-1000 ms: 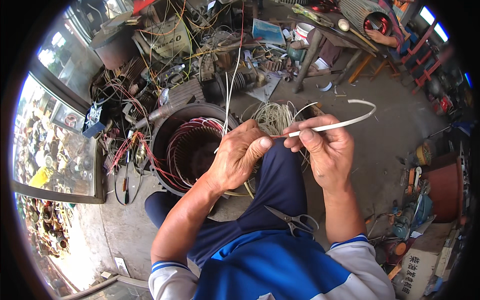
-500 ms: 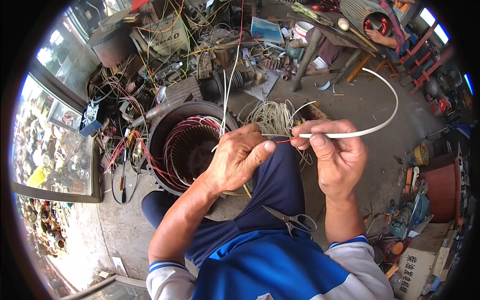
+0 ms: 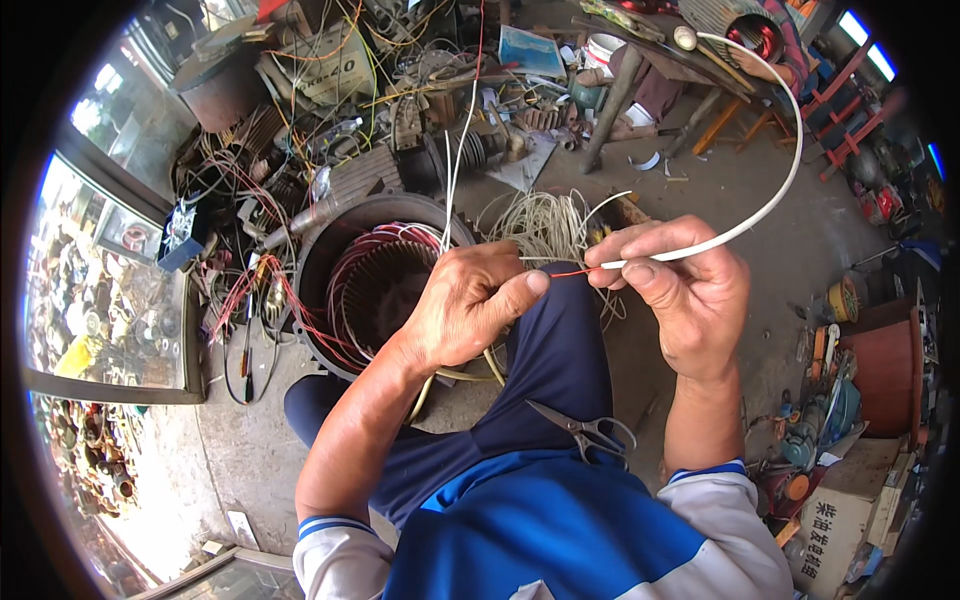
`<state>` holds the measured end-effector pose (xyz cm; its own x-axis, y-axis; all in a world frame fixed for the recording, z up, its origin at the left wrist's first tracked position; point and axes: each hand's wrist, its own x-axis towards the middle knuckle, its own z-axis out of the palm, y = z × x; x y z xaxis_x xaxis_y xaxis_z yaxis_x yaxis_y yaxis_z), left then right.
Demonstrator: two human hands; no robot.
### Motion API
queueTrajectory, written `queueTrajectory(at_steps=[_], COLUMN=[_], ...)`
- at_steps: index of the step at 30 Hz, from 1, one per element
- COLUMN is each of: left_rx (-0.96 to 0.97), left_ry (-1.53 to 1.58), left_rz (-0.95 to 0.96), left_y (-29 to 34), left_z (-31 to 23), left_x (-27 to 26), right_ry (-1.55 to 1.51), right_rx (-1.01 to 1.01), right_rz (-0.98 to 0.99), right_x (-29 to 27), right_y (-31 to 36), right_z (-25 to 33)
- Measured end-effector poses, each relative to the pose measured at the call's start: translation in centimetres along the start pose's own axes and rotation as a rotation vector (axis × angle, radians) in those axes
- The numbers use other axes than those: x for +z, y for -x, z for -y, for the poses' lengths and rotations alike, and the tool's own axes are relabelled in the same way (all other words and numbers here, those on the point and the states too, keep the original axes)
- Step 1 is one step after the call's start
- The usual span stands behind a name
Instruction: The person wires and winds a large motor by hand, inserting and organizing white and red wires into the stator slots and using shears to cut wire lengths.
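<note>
My left hand (image 3: 468,305) pinches a thin red wire (image 3: 570,273) between thumb and fingers. To its right, my right hand (image 3: 685,295) is closed on a white sleeving tube (image 3: 765,205), whose near end surrounds the red wire. The tube's other end arcs up and away. Beneath my left hand stands a round motor stator (image 3: 330,235) with red and white windings inside its slotted core. White sleeved leads (image 3: 455,180) rise from it past my left knuckles. Scissors (image 3: 585,432) lie on my lap.
A coil of white tubing (image 3: 540,225) sits beyond my knee. Tangled wires and motor parts (image 3: 345,185) crowd the far left. At the far right, a person's hand (image 3: 765,68) is by another stator near a wooden table (image 3: 670,65). A cardboard box (image 3: 835,515) stands near right.
My right hand has shifted slightly right and up with the tube, whose free end now arcs higher and farther away. My left hand stays nearly in place.
</note>
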<state>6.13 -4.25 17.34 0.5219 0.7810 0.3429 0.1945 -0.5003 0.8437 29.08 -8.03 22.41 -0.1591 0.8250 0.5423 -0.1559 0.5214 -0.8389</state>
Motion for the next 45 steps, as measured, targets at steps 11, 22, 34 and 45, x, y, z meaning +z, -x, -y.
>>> queueTrajectory(at_steps=[11,22,34,45], left_rx=[-0.001,-0.035,-0.044,-0.058], left_ry=[-0.01,-0.036,-0.019,-0.02], left_rz=[0.013,0.021,0.02,0.025], left_y=[0.2,0.2,0.3,0.3], left_z=[0.1,-0.3,-0.3,-0.3], left_x=[-0.2,-0.5,-0.5,-0.4], right_ry=[-0.007,0.187,0.248,0.042], right_rx=[0.001,-0.005,-0.024,0.051], right_rz=[-0.004,0.095,0.131,0.038], right_x=[0.1,-0.7,-1.1,-0.7], right_y=[0.1,-0.1,0.1,0.4], right_z=[0.2,0.7,0.6,0.4])
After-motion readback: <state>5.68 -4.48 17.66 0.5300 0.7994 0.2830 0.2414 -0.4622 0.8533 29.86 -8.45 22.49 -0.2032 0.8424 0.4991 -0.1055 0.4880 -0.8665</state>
